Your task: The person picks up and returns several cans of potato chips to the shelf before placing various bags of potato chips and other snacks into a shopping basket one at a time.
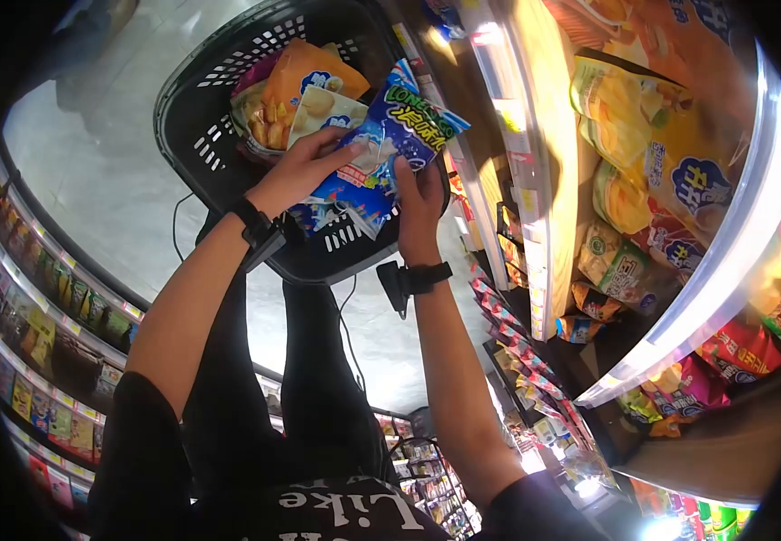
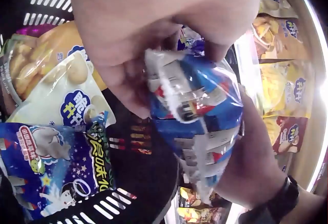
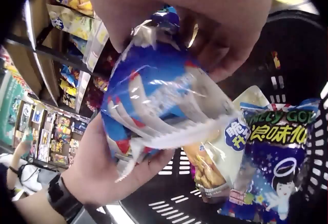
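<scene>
Both hands hold a blue snack bag over a black shopping basket. My left hand grips one side, thumb lying across the front. The right hand grips the opposite side, fingers partly hidden behind the bag. In the left wrist view, the held bag shows its crimped end and white-and-red print. Inside the basket lie an orange snack pouch, a cream-coloured pouch and another dark blue snack bag.
Shelves with yellow and orange snack pouches rise close at the right, edged by price rails. At the left stands another shelf row of small packages. Pale floor shows beside the basket. A thin cable hangs by the legs.
</scene>
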Demonstrator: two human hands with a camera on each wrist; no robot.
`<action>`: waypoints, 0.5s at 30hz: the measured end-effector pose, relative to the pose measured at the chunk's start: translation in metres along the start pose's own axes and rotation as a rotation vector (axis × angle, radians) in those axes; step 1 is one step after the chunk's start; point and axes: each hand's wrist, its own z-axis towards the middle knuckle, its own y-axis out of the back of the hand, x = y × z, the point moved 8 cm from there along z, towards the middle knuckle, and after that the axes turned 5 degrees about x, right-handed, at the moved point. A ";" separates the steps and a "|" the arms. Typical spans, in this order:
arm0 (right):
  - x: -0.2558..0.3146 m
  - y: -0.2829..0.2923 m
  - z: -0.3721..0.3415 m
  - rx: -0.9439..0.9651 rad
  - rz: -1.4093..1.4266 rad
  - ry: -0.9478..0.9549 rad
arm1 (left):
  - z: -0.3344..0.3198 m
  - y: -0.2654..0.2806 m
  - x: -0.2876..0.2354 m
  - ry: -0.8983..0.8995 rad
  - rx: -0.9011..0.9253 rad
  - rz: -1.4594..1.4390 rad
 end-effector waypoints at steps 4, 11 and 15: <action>0.004 0.027 -0.002 0.005 -0.085 -0.064 | 0.015 -0.007 -0.011 -0.101 0.009 0.237; 0.012 0.085 0.029 -0.165 0.073 -0.121 | 0.045 -0.021 -0.017 -0.181 0.101 0.122; 0.012 0.114 0.073 -0.323 -0.144 0.069 | 0.055 -0.005 -0.004 -0.154 0.075 0.013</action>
